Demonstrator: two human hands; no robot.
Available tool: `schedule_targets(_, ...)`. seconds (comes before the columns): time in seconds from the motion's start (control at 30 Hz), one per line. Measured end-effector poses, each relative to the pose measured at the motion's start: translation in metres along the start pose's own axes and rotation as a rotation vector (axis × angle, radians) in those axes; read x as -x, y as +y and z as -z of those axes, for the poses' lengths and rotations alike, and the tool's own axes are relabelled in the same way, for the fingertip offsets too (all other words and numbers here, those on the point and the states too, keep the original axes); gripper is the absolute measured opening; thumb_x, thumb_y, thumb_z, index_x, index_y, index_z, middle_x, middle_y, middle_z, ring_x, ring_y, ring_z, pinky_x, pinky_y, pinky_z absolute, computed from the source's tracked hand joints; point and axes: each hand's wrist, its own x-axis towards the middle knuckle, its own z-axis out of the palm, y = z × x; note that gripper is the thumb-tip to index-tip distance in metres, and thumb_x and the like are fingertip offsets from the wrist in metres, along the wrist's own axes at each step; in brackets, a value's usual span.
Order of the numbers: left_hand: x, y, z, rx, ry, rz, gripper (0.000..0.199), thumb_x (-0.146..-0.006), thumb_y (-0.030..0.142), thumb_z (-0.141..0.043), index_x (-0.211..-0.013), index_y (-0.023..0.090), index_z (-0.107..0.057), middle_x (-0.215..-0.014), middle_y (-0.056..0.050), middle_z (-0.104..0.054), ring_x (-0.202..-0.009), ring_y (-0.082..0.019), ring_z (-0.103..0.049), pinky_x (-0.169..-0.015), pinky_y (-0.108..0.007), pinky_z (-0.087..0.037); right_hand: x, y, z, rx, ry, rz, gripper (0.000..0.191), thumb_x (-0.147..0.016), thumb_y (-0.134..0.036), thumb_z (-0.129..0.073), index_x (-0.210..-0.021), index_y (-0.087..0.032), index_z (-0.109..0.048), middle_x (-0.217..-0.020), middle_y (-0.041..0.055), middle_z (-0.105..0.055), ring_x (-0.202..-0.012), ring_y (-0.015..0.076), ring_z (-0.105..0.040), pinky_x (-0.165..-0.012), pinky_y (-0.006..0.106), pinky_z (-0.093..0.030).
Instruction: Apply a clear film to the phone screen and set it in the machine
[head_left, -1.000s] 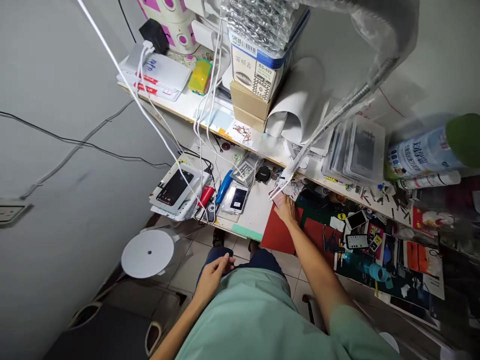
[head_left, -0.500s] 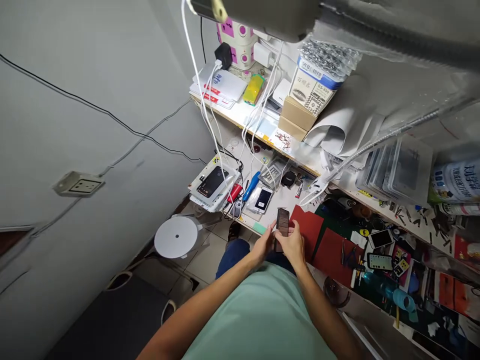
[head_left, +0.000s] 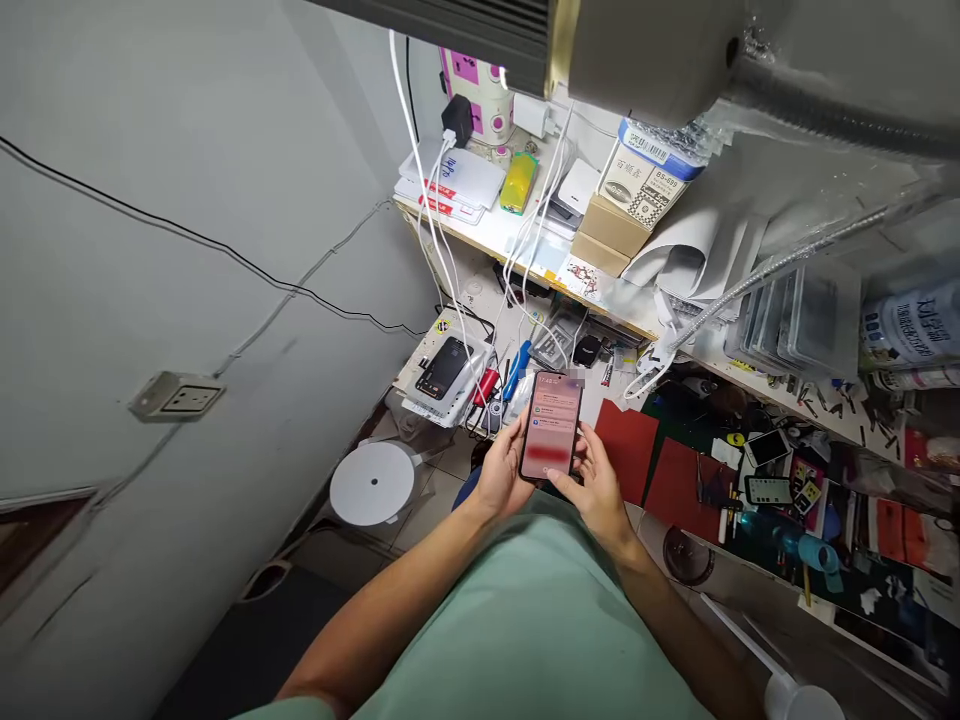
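Observation:
A smartphone with its screen lit pinkish, showing the time and several notifications, is held upright in front of my body. My left hand grips its left edge, fingers partly hidden behind it. On the other side, my right hand wraps the right edge, its thumb at the bottom of the screen. Just beyond the phone are a blue tool handle and a red cylindrical thing. A dark phone housing lies on a white stack to the left.
Red mats cover part of the bench at right, with phones and hand tools on the clutter beyond. White cables hang from the upper shelf. A lamp looms overhead, and a round white stool stands at left.
The phone has been raised and turned so its screen, now lit, faces me. Both hands have come up with it and shifted their grip to its two sides. My view has shifted slightly.

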Motion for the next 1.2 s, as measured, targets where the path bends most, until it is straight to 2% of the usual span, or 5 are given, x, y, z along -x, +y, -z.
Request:
schedule_targets(0.2, 0.01, 0.014, 0.001, -0.049, -0.012, -0.022, 0.058, -0.1, 0.05, -0.057, -0.153, 0.028, -0.066, -0.142, -0.006, -0.077, -0.139, -0.038, -0.066, -0.117, -0.059, -0.053, -0.002, -0.017, -0.009, -0.071, 0.292, 0.114, 0.046, -0.097, -0.054, -0.074, -0.13, -0.023, -0.068, -0.125, 0.0139, -0.077, -0.105, 0.0279, -0.077, -0.093, 0.046, -0.065)
schedule_targets(0.37, 0.012, 0.018, -0.001, -0.064, 0.004, -0.029, 0.059, -0.098, 0.049, -0.058, -0.151, 0.026, -0.066, -0.142, -0.006, -0.077, -0.143, -0.037, -0.063, -0.119, -0.057, -0.052, 0.018, -0.02, -0.008, 0.058, 0.331, 0.18, 0.029, -0.103, -0.051, -0.067, -0.099, -0.024, -0.076, -0.107, 0.0103, -0.079, -0.1, 0.0281, -0.076, -0.097, 0.048, -0.062)
schedule_targets(0.43, 0.012, 0.017, -0.001, -0.069, 0.0, -0.046, 0.058, -0.098, 0.048, -0.06, -0.151, 0.026, -0.066, -0.144, -0.006, -0.076, -0.145, -0.036, -0.061, -0.122, -0.055, -0.049, 0.023, -0.016, -0.011, 0.054, 0.272, 0.172, 0.025, -0.099, -0.048, -0.073, -0.11, -0.025, -0.074, -0.117, 0.0106, -0.078, -0.104, 0.0279, -0.074, -0.097, 0.046, -0.061)
schedule_targets(0.7, 0.014, 0.008, -0.002, -0.047, -0.037, -0.062, 0.052, -0.102, 0.045, -0.059, -0.148, 0.025, -0.069, -0.15, -0.005, -0.073, -0.15, -0.035, -0.057, -0.124, -0.051, -0.047, 0.031, -0.004, -0.014, -0.044, 0.035, 0.066, 0.091, -0.085, -0.035, -0.086, -0.163, -0.031, -0.04, -0.168, 0.0141, -0.049, -0.153, 0.0332, -0.051, -0.122, 0.053, -0.05)
schedule_targets(1.2, 0.001, 0.003, 0.018, -0.196, -0.23, -0.203, 0.055, -0.096, 0.054, -0.075, -0.144, 0.028, -0.073, -0.152, -0.008, -0.071, -0.146, -0.034, -0.062, -0.121, -0.046, -0.05, 0.036, -0.005, 0.0, 0.011, 0.206, 0.202, 0.035, -0.106, -0.05, -0.066, -0.13, -0.024, -0.07, -0.13, 0.012, -0.075, -0.123, 0.0296, -0.071, -0.111, 0.05, -0.056)
